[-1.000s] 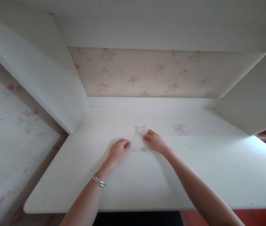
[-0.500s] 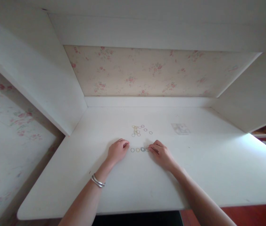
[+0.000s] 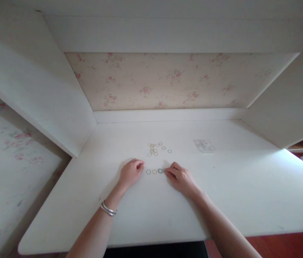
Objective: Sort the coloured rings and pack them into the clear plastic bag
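Observation:
Several thin rings lie on a white desk [image 3: 151, 208]. In the front row are a dark ring [image 3: 148, 172], a yellowish ring [image 3: 154, 172] and a thicker grey-green ring [image 3: 160, 171]. At that row's right end, my right hand [image 3: 181, 177] is closed in a pinch on a thin ring, which its fingertips mostly cover. My left hand [image 3: 131, 173] rests curled to the left of the row, with nothing showing in its closed fingers. Behind the row is a loose cluster of pale and yellowish rings [image 3: 152, 150], with a darker ring [image 3: 169, 151] to its right.
A clear plastic packet or case [image 3: 204, 146] lies at the back right of the desk. White side panels [image 3: 41, 86] and a low back ledge [image 3: 167, 115] enclose the rear. Floral wallpaper [image 3: 173, 80] covers the wall behind.
My right hand has shifted slightly left, bringing its fingertips up against the thick ring and covering the ring they pinch. My left hand stays beside the row. The whole view has tilted a little.

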Tool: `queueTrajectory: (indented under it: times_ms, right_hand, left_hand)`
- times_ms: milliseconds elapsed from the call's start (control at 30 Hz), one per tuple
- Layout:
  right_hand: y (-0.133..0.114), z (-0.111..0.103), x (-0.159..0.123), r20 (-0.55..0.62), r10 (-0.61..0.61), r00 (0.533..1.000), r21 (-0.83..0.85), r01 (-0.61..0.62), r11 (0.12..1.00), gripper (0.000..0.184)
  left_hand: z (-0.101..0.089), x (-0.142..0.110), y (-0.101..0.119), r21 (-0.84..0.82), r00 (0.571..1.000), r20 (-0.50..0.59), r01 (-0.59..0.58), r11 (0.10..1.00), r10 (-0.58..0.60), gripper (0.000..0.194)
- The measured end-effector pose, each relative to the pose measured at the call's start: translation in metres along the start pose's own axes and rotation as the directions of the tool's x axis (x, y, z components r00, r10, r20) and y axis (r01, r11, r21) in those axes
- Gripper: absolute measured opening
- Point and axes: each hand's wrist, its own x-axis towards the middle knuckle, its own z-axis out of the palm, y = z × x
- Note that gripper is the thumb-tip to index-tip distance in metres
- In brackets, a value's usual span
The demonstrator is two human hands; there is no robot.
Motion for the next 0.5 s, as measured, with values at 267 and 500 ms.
queueTrajectory:
  times_ms: [267,500]
  right_hand:
    - [0.001,0.0,0.002,-0.033,0.043,0.999,0.077,-0.04,0.996,0.027]
    - [0.012,-0.001,0.005,-0.215,0.224,0.951,0.314,-0.15,0.938,0.029]
  left_hand:
    - [0.001,0.001,0.0,0.011,1.0,-0.004,-0.001,1.0,0.001,0.021]
    - [0.003,0.007,0.018,-0.028,0.999,0.002,-0.046,0.999,0.046,0.024]
